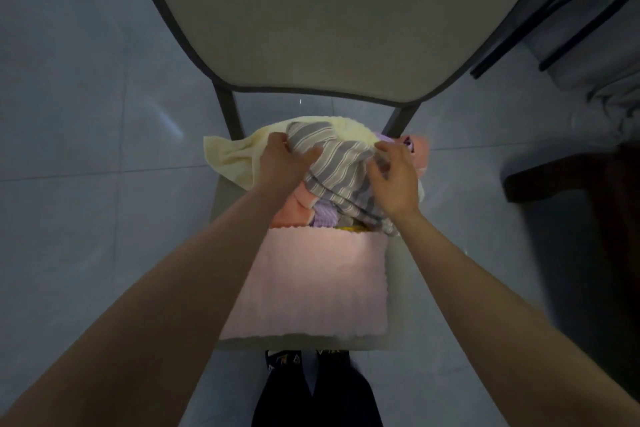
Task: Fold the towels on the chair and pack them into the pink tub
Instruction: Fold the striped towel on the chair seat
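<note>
Towels (311,180) heaped on chair (228,198); both hands grip striped towel (341,163).

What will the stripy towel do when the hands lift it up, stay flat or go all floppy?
Probably floppy: the striped towel already lies bunched and creased over the pile of towels. It likely hangs down from wherever the left hand and right hand pinch it. It may drag the cream towel beneath it along.

Pale tiled floor (86,149) all around, dark shoes (311,360) at the bottom edge, and some dark wooden furniture (568,180) off to the right.
</note>
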Available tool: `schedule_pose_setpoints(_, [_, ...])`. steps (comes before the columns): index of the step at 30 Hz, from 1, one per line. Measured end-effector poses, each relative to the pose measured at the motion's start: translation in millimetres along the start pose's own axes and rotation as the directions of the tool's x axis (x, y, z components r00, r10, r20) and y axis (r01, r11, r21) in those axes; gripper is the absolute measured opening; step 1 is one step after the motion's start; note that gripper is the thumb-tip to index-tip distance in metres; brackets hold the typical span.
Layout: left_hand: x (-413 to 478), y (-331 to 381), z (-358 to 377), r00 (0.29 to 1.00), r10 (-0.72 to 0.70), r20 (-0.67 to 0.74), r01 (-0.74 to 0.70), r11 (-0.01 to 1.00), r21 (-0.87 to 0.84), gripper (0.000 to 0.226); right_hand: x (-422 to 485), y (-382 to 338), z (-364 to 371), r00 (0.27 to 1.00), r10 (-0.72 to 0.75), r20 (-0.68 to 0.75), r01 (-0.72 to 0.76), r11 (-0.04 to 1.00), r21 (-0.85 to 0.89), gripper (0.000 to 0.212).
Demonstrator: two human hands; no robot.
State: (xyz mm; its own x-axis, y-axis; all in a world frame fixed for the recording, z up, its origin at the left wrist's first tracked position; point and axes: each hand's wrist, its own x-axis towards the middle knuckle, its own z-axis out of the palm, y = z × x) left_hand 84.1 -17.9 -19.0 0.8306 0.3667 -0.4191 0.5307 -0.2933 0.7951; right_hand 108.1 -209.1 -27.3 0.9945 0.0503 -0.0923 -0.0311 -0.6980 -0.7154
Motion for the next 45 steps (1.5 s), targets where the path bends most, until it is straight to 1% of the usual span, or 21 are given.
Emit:
schedule_pose_setpoints(2, [11,0,14,0.984,-0.178,0.02,0.179,0.97,-0.163,0.093,14,-2,3,0.994,0.006,0.113,-0.002,1.0,-0.029,0.028])
schedule_pose_setpoints(4, [14,-3,20,0.965,-0.262,0.026,0.254,0.905,-0.341,0.088,20,-3,5,0.973,0.025,0.231,0.015,0.985,-0.169,0.011])
schedule_pose_setpoints(6, [6,1,18,0.956,-0.292,0.034,0.279,0.862,-0.422,0.072,18,-7,1,0.977,-0.001,0.212,0.072,0.942,-0.328,0.02])
schedule_pose_setpoints(8, [-5,0,15,0.943,-0.316,0.105,0.324,0.796,-0.511,0.064,9,-18,-10,0.989,-0.125,0.085,0.147,0.915,-0.376,0.022])
schedule_pose_setpoints(10, [-18,-7,12,0.936,-0.311,0.163,0.342,0.705,-0.622,0.045,-5,-28,-23,0.968,-0.246,0.038,0.248,0.939,-0.239,0.02])
schedule_pose_setpoints(12, [-29,-11,7,0.946,-0.288,0.152,0.31,0.65,-0.694,0.027,-19,-36,-35,0.959,-0.267,0.095,0.264,0.964,0.042,0.016])
schedule_pose_setpoints(17, [-42,-19,-2,0.844,-0.399,0.357,0.53,0.526,-0.665,0.047,-41,-94,-87,0.954,-0.293,0.064,0.25,0.894,0.371,0.032])
schedule_pose_setpoints(20, [-56,-16,-1,0.769,-0.392,0.505,0.637,0.528,-0.561,0.059,-51,-128,-115,0.952,-0.305,0.029,0.224,0.756,0.616,0.023])
schedule_pose_setpoints(23, [-65,-13,7,0.744,-0.317,0.588,0.653,0.532,-0.539,0.066,-58,-149,-128,0.96,-0.263,0.095,0.03,0.435,0.9,0.018])
schedule_pose_setpoints(25, [-69,-11,15,0.748,-0.263,0.61,0.644,0.51,-0.57,0.065,-56,-152,-133,0.966,-0.23,0.12,-0.068,0.224,0.972,0.019])
schedule_pose_setpoints(27, [-73,-7,20,0.746,-0.189,0.639,0.638,0.48,-0.603,0.068,-49,-148,-135,0.974,-0.188,0.13,-0.105,0.137,0.985,0.02])
schedule_pose_setpoints(29, [-75,-2,15,0.794,-0.059,0.606,0.569,0.427,-0.703,0.064,-41,-137,-131,0.978,-0.135,0.157,-0.128,0.206,0.97,0.016])
schedule_pose_setpoints(31, [-76,1,-3,0.847,-0.027,0.531,0.494,0.408,-0.768,0.048,-36,-121,-122,0.982,-0.051,0.181,-0.147,0.391,0.909,0.011])
schedule_pose_setpoints(33, [-71,-9,-29,0.89,-0.078,0.448,0.415,0.543,-0.73,0.029,-37,-104,-107,0.976,0.016,0.216,-0.184,0.587,0.789,0.01])
schedule_pose_setpoints(35, [-64,-25,-56,0.889,-0.188,0.418,0.406,0.746,-0.528,0.045,-48,-88,-86,0.954,-0.04,0.298,-0.151,0.794,0.589,0.009])
schedule_pose_setpoints(37, [-60,-41,-77,0.838,-0.38,0.392,0.448,0.889,-0.094,0.063,-67,-72,-60,0.912,-0.157,0.38,0.011,0.934,0.358,0.002])
schedule_pose_setpoints(39, [-56,-56,-87,0.861,-0.476,0.178,0.425,0.866,0.263,0.058,-88,-53,-28,0.863,-0.216,0.456,0.166,0.975,0.147,0.009])
schedule_pose_setpoints(40, [-54,-61,-88,0.886,-0.456,0.085,0.407,0.852,0.33,0.056,-99,-45,-14,0.812,-0.211,0.545,0.183,0.977,0.106,0.014])
schedule_pose_setpoints(43, [-58,-55,-77,0.956,-0.292,0.019,0.279,0.928,0.246,0.039,-125,-28,13,0.515,-0.167,0.841,0.149,0.983,0.104,0.042])
schedule_pose_setpoints(44, [-60,-50,-68,0.975,-0.221,0.024,0.21,0.952,0.221,0.035,-128,-22,14,0.481,-0.139,0.866,0.059,0.99,0.127,0.042])
schedule_pose_setpoints(45, [-64,-44,-59,0.989,-0.149,0.015,0.143,0.969,0.203,0.032,-129,-17,10,0.511,-0.12,0.851,-0.056,0.983,0.172,0.036])
